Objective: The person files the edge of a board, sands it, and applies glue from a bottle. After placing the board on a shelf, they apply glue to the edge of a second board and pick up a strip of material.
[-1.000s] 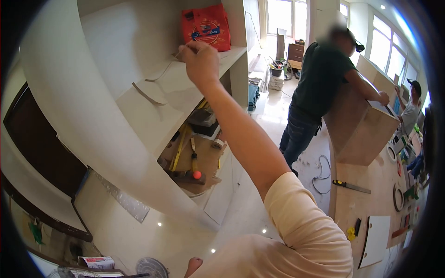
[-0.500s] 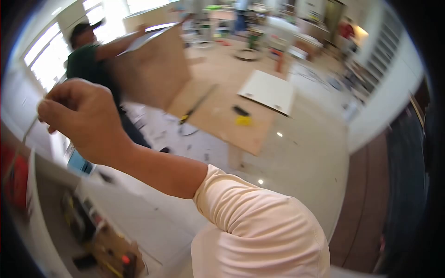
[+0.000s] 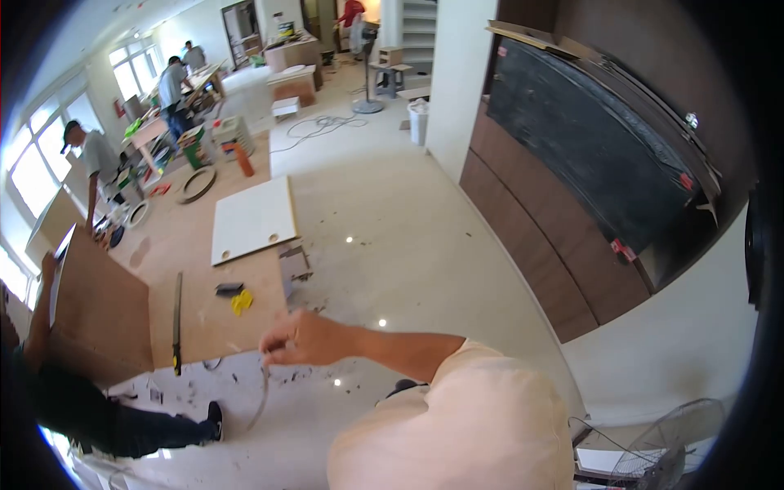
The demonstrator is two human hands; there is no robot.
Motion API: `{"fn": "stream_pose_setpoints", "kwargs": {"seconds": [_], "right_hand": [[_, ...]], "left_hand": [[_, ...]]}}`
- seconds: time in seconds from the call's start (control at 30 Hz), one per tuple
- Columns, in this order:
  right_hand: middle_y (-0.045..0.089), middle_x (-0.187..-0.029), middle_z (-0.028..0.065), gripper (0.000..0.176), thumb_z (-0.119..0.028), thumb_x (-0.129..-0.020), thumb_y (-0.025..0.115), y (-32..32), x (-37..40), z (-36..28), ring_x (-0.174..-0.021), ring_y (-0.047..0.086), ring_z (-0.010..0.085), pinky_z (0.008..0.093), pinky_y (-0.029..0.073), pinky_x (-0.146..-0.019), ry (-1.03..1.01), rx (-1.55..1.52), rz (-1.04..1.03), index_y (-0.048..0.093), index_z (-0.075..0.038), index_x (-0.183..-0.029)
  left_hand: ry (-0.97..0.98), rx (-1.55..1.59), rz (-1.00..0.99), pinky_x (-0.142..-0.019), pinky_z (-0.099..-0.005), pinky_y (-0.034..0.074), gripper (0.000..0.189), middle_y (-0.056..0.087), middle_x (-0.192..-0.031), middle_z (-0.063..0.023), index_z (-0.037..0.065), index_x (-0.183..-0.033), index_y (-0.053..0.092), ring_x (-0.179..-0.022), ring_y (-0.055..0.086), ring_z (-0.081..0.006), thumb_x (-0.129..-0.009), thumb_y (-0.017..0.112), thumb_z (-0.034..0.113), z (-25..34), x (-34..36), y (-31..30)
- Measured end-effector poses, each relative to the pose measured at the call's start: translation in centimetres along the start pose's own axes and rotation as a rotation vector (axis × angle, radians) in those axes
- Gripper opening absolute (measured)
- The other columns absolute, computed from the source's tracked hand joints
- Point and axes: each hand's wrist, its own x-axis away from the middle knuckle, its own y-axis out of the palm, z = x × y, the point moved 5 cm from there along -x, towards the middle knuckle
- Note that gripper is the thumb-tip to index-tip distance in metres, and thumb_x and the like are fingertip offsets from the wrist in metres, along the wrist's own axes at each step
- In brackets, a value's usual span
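My right hand [image 3: 304, 338] is raised in front of me, its fingers pinched on a thin, pale strip [image 3: 263, 404] that hangs down over the floor. My left hand is out of the frame. Beyond my fingers stands a work table [image 3: 184, 253] with a white panel [image 3: 255, 219], a long saw-like tool with a yellow-and-black handle [image 3: 177, 327], a dark block [image 3: 229, 289] and a yellow object [image 3: 242, 302]. At the left, a person in dark clothes [image 3: 73, 408] holds a large wooden box [image 3: 102, 310].
Other people [image 3: 173, 90] work at the back left. A cable [image 3: 327, 124] and a standing fan [image 3: 368, 104] are on the floor farther back. Brown wall panels [image 3: 539, 237] with a black sheet [image 3: 588, 135] line the right; a wire fan [image 3: 670, 449] stands at the lower right.
My view has swung right, bringing the wall panels into full sight. My right hand has shifted from the upper left towards the middle, still pinching the strip.
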Motion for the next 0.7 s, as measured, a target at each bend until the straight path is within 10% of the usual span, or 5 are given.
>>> {"fn": "stream_pose_setpoints", "kwargs": {"seconds": [0.23,0.7], "right_hand": [[0.066,-0.089,0.0101,0.017,-0.020,-0.089,0.069,-5.2,7.5,5.8,-0.084,0.062,0.0338,0.0414,0.050,-0.075,-0.254,0.439,-0.010,0.067,-0.005,-0.095],[0.067,-0.091,0.0115,0.018,-0.019,-0.091,0.068,-15.7,18.7,8.4,-0.083,0.066,0.0268,0.0353,0.053,-0.077,0.120,0.415,0.332,0.066,-0.003,-0.100]], "left_hand": [[0.131,0.019,-0.139,-0.068,-0.0361,0.054,0.032,0.071,-0.072,-0.0138,-0.002,-0.086,0.073,-0.068,0.067,-0.0209,-0.086,0.070,0.030,8.8,-0.4,7.1],[0.504,0.000,-0.456,-0.062,-0.0334,0.053,0.034,0.070,-0.069,-0.0116,-0.005,-0.088,0.071,-0.064,0.063,-0.0138,-0.092,0.069,0.029,30.2,4.8,14.0]]}}
